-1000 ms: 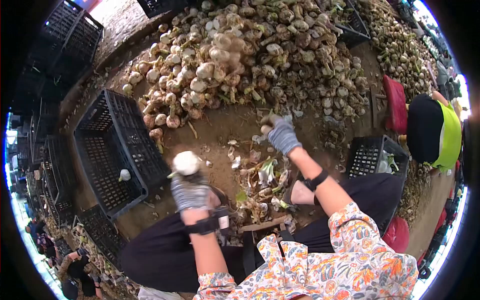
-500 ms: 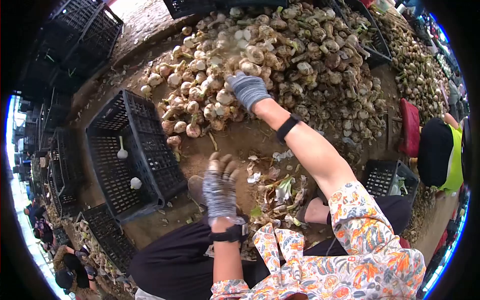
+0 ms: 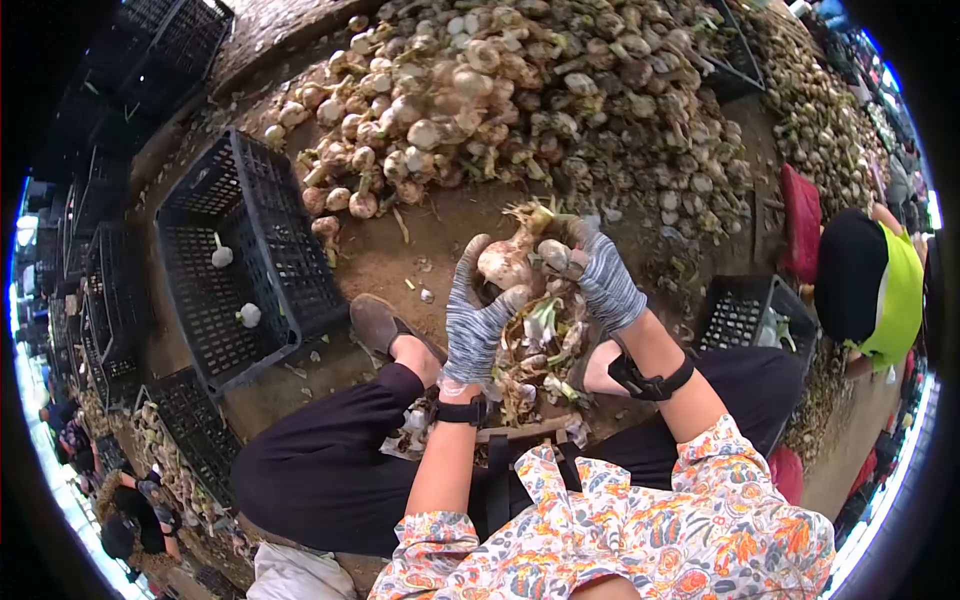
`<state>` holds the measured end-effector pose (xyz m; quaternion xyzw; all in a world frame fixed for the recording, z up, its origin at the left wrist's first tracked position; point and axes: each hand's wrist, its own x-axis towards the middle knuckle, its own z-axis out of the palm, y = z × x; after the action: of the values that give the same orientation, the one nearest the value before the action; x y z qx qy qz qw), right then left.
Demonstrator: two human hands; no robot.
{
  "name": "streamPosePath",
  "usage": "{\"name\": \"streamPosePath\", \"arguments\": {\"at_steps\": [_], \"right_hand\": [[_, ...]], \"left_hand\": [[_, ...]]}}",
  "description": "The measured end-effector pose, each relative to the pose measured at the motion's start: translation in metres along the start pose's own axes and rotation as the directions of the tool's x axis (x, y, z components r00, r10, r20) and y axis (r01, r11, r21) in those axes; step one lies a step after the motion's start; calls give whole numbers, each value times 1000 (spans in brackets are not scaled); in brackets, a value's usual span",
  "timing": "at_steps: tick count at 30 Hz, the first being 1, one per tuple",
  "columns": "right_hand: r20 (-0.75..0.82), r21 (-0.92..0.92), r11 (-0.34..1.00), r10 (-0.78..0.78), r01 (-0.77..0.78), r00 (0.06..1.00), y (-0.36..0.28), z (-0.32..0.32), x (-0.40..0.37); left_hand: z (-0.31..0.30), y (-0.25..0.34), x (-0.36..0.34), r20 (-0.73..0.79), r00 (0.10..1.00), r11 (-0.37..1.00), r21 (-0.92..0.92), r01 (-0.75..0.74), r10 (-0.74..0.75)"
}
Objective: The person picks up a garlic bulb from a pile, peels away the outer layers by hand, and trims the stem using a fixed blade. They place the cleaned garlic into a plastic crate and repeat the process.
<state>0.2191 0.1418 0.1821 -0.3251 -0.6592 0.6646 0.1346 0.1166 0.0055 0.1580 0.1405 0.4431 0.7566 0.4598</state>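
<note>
A garlic bulb (image 3: 505, 265) with brown soil on its skin and a shaggy stalk and roots is held between my two gloved hands, above the space between my legs. My left hand (image 3: 474, 325) cups it from the left and below, fingers curled round its side. From the right, my right hand (image 3: 603, 272) presses bent fingers against the bulb and its stalk; part of that grip is hidden. Under the hands lies a heap of peeled skins and leaves (image 3: 540, 340). Beyond them spreads a large pile of unpeeled garlic (image 3: 560, 110).
A black plastic crate (image 3: 265, 245) stands to the left with two cleaned bulbs inside. Another black crate (image 3: 755, 310) sits by my right knee. A red cushion (image 3: 800, 225) and a person in a yellow-green top (image 3: 890, 290) are at the right. More crates line the far left.
My right hand has come back from the pile with a garlic bulb. My left hand, open before, has moved up and closed round it. The view has shifted slightly.
</note>
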Motion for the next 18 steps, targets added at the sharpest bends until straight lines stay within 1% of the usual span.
{"name": "streamPosePath", "arguments": {"at_steps": [1, 3, 4, 5, 7, 8, 11, 12, 13, 15, 16, 17, 18], "right_hand": [[-15, -243, 966, -95, 88, 995, 2, -3, -5], [-56, 63, 997, -40, 44, 998, 4, 5, -11], [-67, 8, 999, -50, 51, 996, 5, 2, -12], [-77, 9, 998, -54, 55, 996, 3, -1, -17], [-1, 157, 986, 62, -61, 998, -5, -4, -28], [-7, 140, 990, -3, 4, 1000, -1, -6, -31], [-10, 156, 987, -20, 21, 1000, 2, -11, -40], [-8, 192, 981, -40, 40, 999, 0, -13, -44], [-9, 193, 980, -39, 40, 999, 1, -15, -46], [30, 33, 991, -128, 127, 991, 4, -21, -48], [50, -19, 992, -126, 127, 991, 4, -23, -49], [52, -18, 992, -124, 125, 991, 2, -23, -52], [48, -3, 993, -121, 121, 991, 0, -22, -55]], "left_hand": [[7, -1, -3, 15, 1000, 1000, 2, 6, -6], [22, -5, -12, 51, 996, 994, 76, -74, 71], [23, -5, -16, 50, 999, 999, 31, -20, 19], [25, -5, -18, 60, 998, 999, 33, -19, 17], [26, -6, -22, 77, 997, 997, 68, -22, 17], [26, -6, -24, 80, 997, 997, 76, -13, 7], [31, -2, -27, 94, 995, 998, 66, 6, -13], [32, -1, -28, 96, 995, 998, 67, 7, -14], [33, 2, -29, 103, 994, 997, 63, 38, -45], [30, 2, -28, 107, 991, 996, 61, 70, -76], [27, 1, -28, 138, 986, 996, 19, 87, -88], [26, 0, -27, 171, 980, 994, -24, 105, -99], [28, -3, -28, 140, 986, 995, -11, 96, -94]]}}
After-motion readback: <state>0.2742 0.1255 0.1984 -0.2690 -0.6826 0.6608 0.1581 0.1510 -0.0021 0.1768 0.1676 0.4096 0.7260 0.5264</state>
